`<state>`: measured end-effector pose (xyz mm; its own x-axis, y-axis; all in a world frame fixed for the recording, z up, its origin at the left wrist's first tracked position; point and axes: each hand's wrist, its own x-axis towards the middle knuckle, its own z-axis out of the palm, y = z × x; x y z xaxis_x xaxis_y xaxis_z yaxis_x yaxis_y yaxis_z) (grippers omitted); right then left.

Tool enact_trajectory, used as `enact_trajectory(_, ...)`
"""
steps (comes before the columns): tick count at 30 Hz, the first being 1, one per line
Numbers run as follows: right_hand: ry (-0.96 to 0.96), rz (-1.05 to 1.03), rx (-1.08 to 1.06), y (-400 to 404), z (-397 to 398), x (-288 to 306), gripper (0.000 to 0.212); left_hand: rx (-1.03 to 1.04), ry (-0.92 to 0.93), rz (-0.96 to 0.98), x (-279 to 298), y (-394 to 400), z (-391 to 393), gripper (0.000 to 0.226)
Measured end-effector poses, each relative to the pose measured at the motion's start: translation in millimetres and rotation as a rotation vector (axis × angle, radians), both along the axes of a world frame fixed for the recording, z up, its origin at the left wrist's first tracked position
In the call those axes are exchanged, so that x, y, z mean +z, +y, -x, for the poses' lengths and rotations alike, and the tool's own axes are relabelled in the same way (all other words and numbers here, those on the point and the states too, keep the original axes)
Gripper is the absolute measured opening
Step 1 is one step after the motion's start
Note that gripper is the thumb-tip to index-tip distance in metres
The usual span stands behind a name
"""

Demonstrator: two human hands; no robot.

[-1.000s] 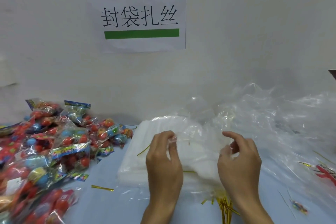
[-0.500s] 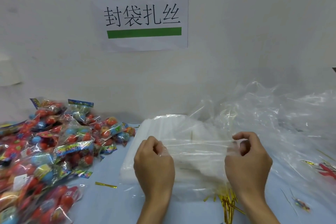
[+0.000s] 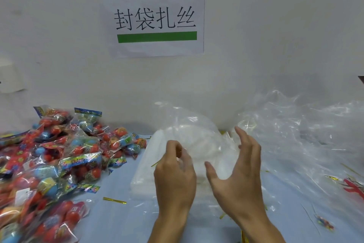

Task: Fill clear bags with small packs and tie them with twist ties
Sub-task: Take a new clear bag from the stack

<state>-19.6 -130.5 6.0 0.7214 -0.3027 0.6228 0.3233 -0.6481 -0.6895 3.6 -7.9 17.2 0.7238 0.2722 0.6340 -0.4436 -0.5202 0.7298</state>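
Note:
A clear bag (image 3: 189, 124) billows up, puffed and empty, in front of me over a white stack of flat bags (image 3: 149, 167). My left hand (image 3: 174, 175) pinches the bag's near edge between thumb and curled fingers. My right hand (image 3: 240, 173) is spread, fingers straight and thumb out, at the bag's right side. A heap of small colourful packs (image 3: 53, 162) lies to the left. One gold twist tie (image 3: 114, 200) lies on the table near the heap; more gold ties (image 3: 244, 239) show under my right forearm.
A pile of crumpled clear plastic (image 3: 307, 140) fills the right side. A paper sign (image 3: 157, 14) hangs on the white wall behind. A red item (image 3: 354, 188) lies at the right edge. The table (image 3: 118, 223) is pale blue.
The bag was stretched flat between both pinching hands; now it has ballooned upward, and my right hand has let go and opened at its side.

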Motion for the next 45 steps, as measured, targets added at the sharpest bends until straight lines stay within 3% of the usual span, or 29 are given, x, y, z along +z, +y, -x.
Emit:
enact_trajectory(1,0.08,0.001,0.001,3,-1,-2,0.091,-0.06,-0.009,0.075,0,1,-1,0.019)
enact_trajectory(3,0.145,-0.06,-0.014,2,-5,-5,0.064,-0.184,0.009,0.162,1,3,-3,0.02)
enact_trajectory(5,0.076,-0.159,-0.141,-7,-9,-4,0.03,-0.156,0.004,0.212,1,7,-7,0.023)
enact_trajectory(6,0.026,-0.217,-0.213,-13,-9,-1,0.026,-0.109,-0.002,0.235,0,9,-10,0.026)
enact_trajectory(8,-0.037,-0.32,-0.279,-22,-8,6,0.027,-0.082,0.039,0.239,-4,13,-14,0.026)
enact_trajectory(11,-0.039,-0.37,-0.252,-19,-5,8,0.031,-0.243,0.296,0.216,-8,12,-14,0.02)
enact_trajectory(17,-0.099,-0.429,-0.3,-33,-10,7,0.019,-0.463,0.446,0.126,0,20,-11,0.076)
enact_trajectory(20,0.085,-0.442,-0.127,-42,-10,7,0.02,-0.552,0.579,-0.18,8,47,-12,0.092)
enact_trajectory(22,0.173,-0.414,0.027,-42,-6,9,0.036,-0.47,0.613,-0.316,10,71,-14,0.086)
enact_trajectory(24,0.194,-0.4,0.133,-40,-2,11,0.05,-0.323,0.577,-0.288,12,91,-14,0.068)
enact_trajectory(27,0.139,-0.371,0.206,-41,4,16,0.051,-0.221,0.582,-0.309,13,111,-15,0.049)
enact_trajectory(31,0.163,-0.341,0.293,-38,5,17,0.05,-0.241,0.689,-0.625,20,135,-28,0.042)
enact_trajectory(33,0.209,-0.29,0.331,-34,4,14,0.036,-0.13,0.68,-0.756,25,145,-42,0.048)
enact_trajectory(36,0.279,-0.145,0.367,-28,5,8,0.041,0.235,0.647,-0.844,37,161,-67,0.065)
enact_trajectory(38,0.355,-0.054,0.402,-24,4,6,0.037,0.354,0.699,-0.852,42,173,-85,0.078)
enact_trajectory(42,0.389,0.037,0.317,-12,0,-2,0.019,0.276,0.932,-0.932,27,200,-109,0.107)
enact_trajectory(45,0.223,-0.079,0.142,-17,-7,-2,0.026,0.311,0.864,-1.036,5,206,-110,0.095)
